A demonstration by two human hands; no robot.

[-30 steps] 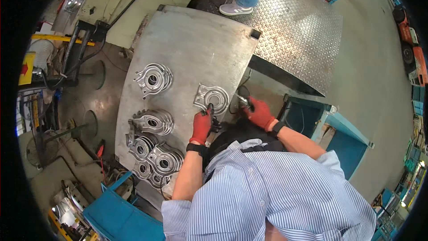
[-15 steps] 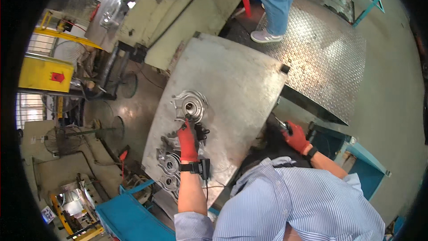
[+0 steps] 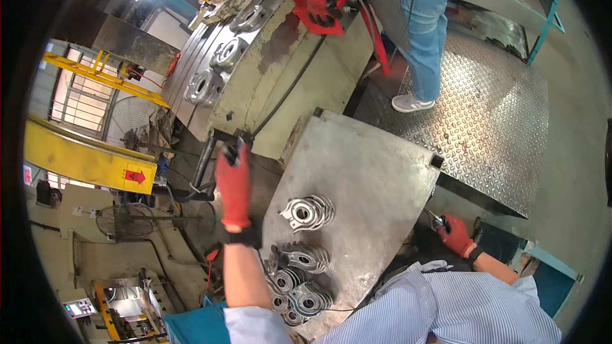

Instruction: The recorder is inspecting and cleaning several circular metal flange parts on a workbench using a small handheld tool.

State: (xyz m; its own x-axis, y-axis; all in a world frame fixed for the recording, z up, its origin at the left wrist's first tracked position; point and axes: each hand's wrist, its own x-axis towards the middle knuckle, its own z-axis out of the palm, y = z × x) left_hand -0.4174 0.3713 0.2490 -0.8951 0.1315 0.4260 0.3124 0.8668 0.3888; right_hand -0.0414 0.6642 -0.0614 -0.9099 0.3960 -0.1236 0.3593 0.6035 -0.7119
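My left hand (image 3: pixel 234 185), in a red glove with dark fingertips, is raised beyond the left edge of the metal table (image 3: pixel 363 172), near the corner of the machine bed. Its fingers are blurred, and I cannot make out anything in them. Low on the right, my red-gloved right hand (image 3: pixel 455 234) is closed round a small hand tool with a thin metal tip (image 3: pixel 437 218). A stack of ring-shaped metal castings (image 3: pixel 305 213) sits on the table. Several more stacked castings (image 3: pixel 303 290) crowd its near left corner.
A co-worker's red-gloved hand (image 3: pixel 317 6) is over the machine bed (image 3: pixel 299 83), where 3 metal castings (image 3: pixel 226 54) lie in a row. The co-worker's jeans-clad leg (image 3: pixel 424 38) stands by the tread-plate platform (image 3: pixel 491 114). A yellow beam (image 3: pixel 89 156) is at left.
My left hand has left the castings on the table and moved up and left toward the machine. The view has shifted, showing more of the machine bed. My right hand still holds the tool.
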